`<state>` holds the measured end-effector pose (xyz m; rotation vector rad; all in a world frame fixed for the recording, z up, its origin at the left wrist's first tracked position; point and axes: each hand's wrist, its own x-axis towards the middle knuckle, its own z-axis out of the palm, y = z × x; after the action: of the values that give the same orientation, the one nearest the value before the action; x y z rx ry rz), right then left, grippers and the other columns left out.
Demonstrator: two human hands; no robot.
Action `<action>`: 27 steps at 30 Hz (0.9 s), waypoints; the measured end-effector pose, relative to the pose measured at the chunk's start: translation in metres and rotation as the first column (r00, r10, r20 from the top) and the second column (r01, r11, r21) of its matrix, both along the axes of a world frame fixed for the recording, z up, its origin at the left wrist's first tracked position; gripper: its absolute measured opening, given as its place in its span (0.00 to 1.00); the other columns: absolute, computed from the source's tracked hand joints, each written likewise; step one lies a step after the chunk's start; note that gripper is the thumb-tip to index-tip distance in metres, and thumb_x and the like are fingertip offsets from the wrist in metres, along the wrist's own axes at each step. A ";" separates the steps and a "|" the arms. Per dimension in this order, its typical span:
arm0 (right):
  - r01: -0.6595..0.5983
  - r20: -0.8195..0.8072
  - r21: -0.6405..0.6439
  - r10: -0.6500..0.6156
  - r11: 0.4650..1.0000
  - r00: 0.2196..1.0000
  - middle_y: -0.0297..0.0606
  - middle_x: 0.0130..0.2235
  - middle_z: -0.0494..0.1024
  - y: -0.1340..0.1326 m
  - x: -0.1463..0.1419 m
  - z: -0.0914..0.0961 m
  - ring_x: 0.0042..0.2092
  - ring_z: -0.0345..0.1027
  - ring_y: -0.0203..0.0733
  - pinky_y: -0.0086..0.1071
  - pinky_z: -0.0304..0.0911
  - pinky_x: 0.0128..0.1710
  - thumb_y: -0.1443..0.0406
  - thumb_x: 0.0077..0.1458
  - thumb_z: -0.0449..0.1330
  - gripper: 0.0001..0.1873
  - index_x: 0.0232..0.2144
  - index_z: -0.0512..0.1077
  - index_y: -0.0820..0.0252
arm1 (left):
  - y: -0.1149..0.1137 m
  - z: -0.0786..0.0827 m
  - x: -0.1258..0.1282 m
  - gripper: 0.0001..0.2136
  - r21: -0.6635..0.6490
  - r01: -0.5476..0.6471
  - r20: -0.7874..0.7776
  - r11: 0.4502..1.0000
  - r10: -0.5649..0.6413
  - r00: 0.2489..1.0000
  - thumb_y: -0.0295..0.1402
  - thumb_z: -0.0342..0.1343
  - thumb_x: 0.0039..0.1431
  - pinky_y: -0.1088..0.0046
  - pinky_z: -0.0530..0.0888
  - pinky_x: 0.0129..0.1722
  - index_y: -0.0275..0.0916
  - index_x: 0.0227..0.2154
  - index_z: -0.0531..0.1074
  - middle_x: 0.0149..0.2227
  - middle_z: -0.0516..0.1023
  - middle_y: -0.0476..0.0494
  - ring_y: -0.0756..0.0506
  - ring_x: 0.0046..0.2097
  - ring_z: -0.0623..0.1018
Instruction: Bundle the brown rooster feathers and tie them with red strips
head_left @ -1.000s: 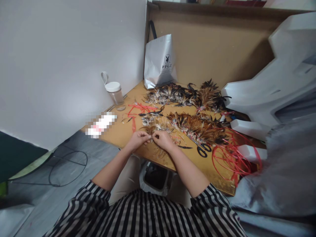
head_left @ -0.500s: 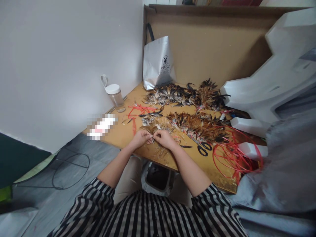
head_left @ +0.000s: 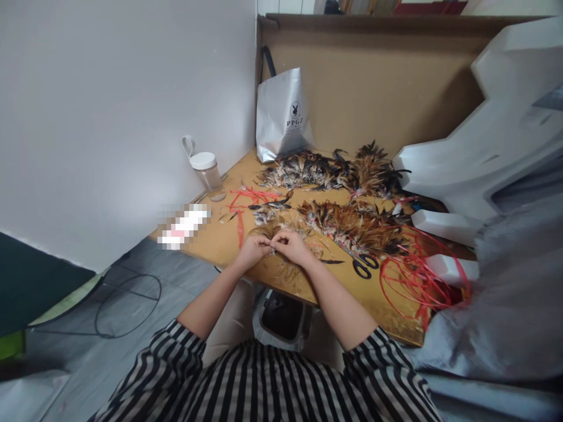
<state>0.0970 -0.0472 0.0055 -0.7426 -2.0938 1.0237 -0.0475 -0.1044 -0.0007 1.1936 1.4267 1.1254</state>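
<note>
My left hand (head_left: 251, 251) and my right hand (head_left: 292, 247) meet over the near edge of the wooden table (head_left: 220, 234). Both are closed in a pinch on a small bunch of brown feathers (head_left: 271, 234) between their fingertips. More loose feathers (head_left: 285, 271) lie under my right wrist. Rows of brown and black feathers (head_left: 352, 225) spread across the table just beyond my hands.
Black scissors (head_left: 363, 266) lie right of my hands beside a coil of red cord (head_left: 417, 281). More red cord (head_left: 246, 196) lies at the left. A lidded jar (head_left: 206, 173) and a white paper bag (head_left: 284, 117) stand at the back. White foam pieces (head_left: 444, 225) crowd the right.
My hands have stayed together on the feather bunch, with the fingers shifting slightly. The view has moved a little.
</note>
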 end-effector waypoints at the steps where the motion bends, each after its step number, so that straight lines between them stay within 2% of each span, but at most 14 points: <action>1: -0.001 -0.012 -0.026 0.000 1.000 1.000 0.35 0.27 0.70 0.001 0.000 0.000 0.27 0.60 0.32 0.26 0.56 0.28 0.65 0.47 0.57 0.07 0.25 0.73 0.63 | 0.000 0.000 0.000 0.04 0.014 -0.003 0.001 1.000 0.003 1.000 0.29 0.59 0.39 0.80 0.63 0.21 0.33 0.21 0.72 0.16 0.70 0.51 0.55 0.19 0.66; 4: -0.015 -0.039 -0.053 0.013 0.998 0.999 0.37 0.32 0.74 0.004 0.002 -0.003 0.30 0.64 0.33 0.27 0.59 0.32 0.67 0.49 0.55 0.08 0.32 0.73 0.62 | -0.002 -0.001 -0.002 0.08 0.039 0.014 0.032 0.999 -0.015 0.999 0.33 0.60 0.40 0.79 0.66 0.23 0.33 0.21 0.71 0.17 0.71 0.50 0.54 0.20 0.68; 6: -0.052 -0.021 -0.014 0.052 0.999 0.998 0.37 0.34 0.75 0.006 0.004 -0.005 0.34 0.66 0.34 0.28 0.60 0.35 0.70 0.48 0.54 0.11 0.34 0.73 0.61 | -0.002 -0.001 -0.005 0.09 0.040 0.047 0.041 0.998 -0.049 0.998 0.35 0.60 0.41 0.78 0.67 0.24 0.33 0.23 0.71 0.18 0.72 0.49 0.54 0.21 0.69; 9: -0.102 0.059 0.082 0.097 0.991 0.994 0.37 0.34 0.75 0.007 0.006 -0.007 0.36 0.66 0.35 0.29 0.59 0.38 0.71 0.48 0.54 0.11 0.33 0.74 0.60 | -0.003 -0.002 -0.011 0.11 0.015 0.081 0.044 0.997 -0.081 0.996 0.36 0.61 0.41 0.76 0.69 0.27 0.33 0.25 0.71 0.20 0.74 0.48 0.53 0.23 0.71; 14: -0.100 0.133 0.099 0.086 0.990 0.987 0.37 0.31 0.75 0.004 0.007 -0.005 0.32 0.66 0.35 0.28 0.59 0.34 0.67 0.50 0.54 0.10 0.34 0.74 0.59 | -0.004 -0.003 -0.013 0.10 -0.015 0.079 0.062 0.997 -0.078 0.995 0.35 0.60 0.41 0.76 0.70 0.29 0.33 0.26 0.71 0.21 0.75 0.47 0.53 0.24 0.72; 21: -0.011 0.010 0.155 0.009 0.988 1.000 0.36 0.31 0.72 0.000 0.006 0.001 0.29 0.62 0.33 0.27 0.57 0.30 0.66 0.48 0.56 0.07 0.30 0.72 0.61 | -0.004 -0.003 -0.012 0.08 0.010 0.089 0.020 0.996 -0.089 0.996 0.34 0.59 0.42 0.77 0.70 0.27 0.33 0.24 0.70 0.20 0.74 0.48 0.53 0.23 0.72; 27: -0.057 0.172 0.137 0.033 0.989 0.984 0.32 0.26 0.72 0.002 0.005 -0.011 0.27 0.61 0.32 0.25 0.55 0.30 0.69 0.46 0.55 0.07 0.29 0.72 0.60 | -0.004 -0.003 -0.011 0.09 -0.019 0.062 0.027 0.998 -0.061 0.998 0.33 0.60 0.41 0.77 0.70 0.26 0.33 0.25 0.69 0.20 0.74 0.48 0.53 0.23 0.72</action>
<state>0.1024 -0.0453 -0.0056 -0.7363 -2.3119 0.8506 -0.0586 -0.1085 -0.0035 1.1972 1.3693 1.0788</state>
